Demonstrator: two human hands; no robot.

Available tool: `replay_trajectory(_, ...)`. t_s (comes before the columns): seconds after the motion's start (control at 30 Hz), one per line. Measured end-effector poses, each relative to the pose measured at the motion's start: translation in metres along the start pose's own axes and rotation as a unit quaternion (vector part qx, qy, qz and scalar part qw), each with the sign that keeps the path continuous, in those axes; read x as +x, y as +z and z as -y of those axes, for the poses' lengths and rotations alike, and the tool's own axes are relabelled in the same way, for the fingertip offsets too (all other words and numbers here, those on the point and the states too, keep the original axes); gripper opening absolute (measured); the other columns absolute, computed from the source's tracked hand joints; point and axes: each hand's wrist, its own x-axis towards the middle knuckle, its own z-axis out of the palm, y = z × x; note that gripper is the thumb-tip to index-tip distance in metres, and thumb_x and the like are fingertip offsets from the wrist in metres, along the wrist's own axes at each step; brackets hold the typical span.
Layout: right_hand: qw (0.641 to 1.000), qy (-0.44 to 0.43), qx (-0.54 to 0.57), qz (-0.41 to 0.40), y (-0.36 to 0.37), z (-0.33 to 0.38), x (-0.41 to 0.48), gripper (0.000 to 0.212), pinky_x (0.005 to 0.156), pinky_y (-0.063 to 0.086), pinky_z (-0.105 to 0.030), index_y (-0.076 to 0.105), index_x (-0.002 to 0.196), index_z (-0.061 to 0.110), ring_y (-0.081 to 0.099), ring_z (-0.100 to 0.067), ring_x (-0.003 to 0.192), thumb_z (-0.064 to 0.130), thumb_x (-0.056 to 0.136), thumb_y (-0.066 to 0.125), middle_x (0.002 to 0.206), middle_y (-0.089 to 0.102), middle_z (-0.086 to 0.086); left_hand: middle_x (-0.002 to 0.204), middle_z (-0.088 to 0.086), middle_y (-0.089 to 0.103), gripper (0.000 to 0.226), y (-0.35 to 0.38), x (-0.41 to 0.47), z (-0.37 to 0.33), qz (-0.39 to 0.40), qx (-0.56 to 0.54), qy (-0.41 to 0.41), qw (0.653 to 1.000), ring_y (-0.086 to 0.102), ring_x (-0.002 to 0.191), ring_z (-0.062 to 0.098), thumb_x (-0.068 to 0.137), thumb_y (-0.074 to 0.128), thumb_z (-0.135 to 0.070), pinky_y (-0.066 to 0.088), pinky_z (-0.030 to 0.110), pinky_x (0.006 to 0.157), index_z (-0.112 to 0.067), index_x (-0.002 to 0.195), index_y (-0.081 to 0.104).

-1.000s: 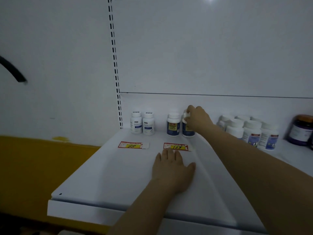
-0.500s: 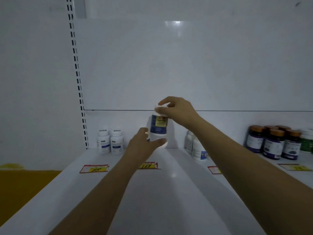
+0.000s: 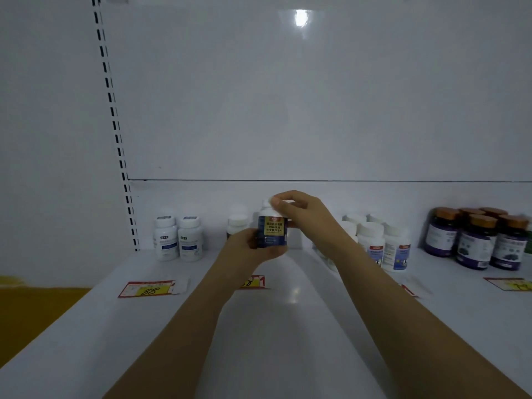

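1. White shelving fills the view: a flat shelf (image 3: pixel 86 341) runs left to right under a plain back panel, with a slotted upright (image 3: pixel 115 125) at the far left.
2. Far left, a pair of white bottles with blue labels (image 3: pixel 190 240) stands upright against the back panel. A red and yellow price tag marked 88 (image 3: pixel 149 288) lies flat on the shelf in front of them.
3. Left of centre, a white-capped bottle (image 3: pixel 236 223) stands at the back, partly hidden by the left hand (image 3: pixel 250 249).
4. The left hand wraps its curled fingers round the lower body of the supplement bottle (image 3: pixel 273 231), gripping it from the left and from below.
5. The supplement bottle is upright and clear of the shelf, between the two hands. Its dark blue label with a yellow panel faces the camera.
6. The right hand (image 3: pixel 305 214) comes from the right and above. Its thumb and fingertips pinch the white cap of the bottle.
7. Below the left wrist, a second price tag (image 3: pixel 256 282) shows only in part.
8. Right of centre, a group of white bottles (image 3: pixel 371 240) stands behind the right forearm.
9. Far right, dark purple jars with brown lids (image 3: pixel 475 243) stand clustered, with another price tag (image 3: pixel 509 283) before them.
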Motion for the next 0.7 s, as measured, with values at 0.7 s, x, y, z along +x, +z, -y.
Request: replay_trajectory(0.7,0.999,-0.025,-0.035,-0.024,0.002,0.006,0.011,0.026,0.09,0.055,-0.04,0.064,0.098,0.025,0.066,-0.02,0.095,0.046,0.083,0.066,0.1,0.069,-0.006,0.092,-0.018,0.06,0.031,0.0,0.009,0.004,-0.005,-0.005,0.032,0.999,0.056,0.083,-0.005,0.082,0.071,-0.029,0.039,0.008,0.065,-0.029,0.109,0.055)
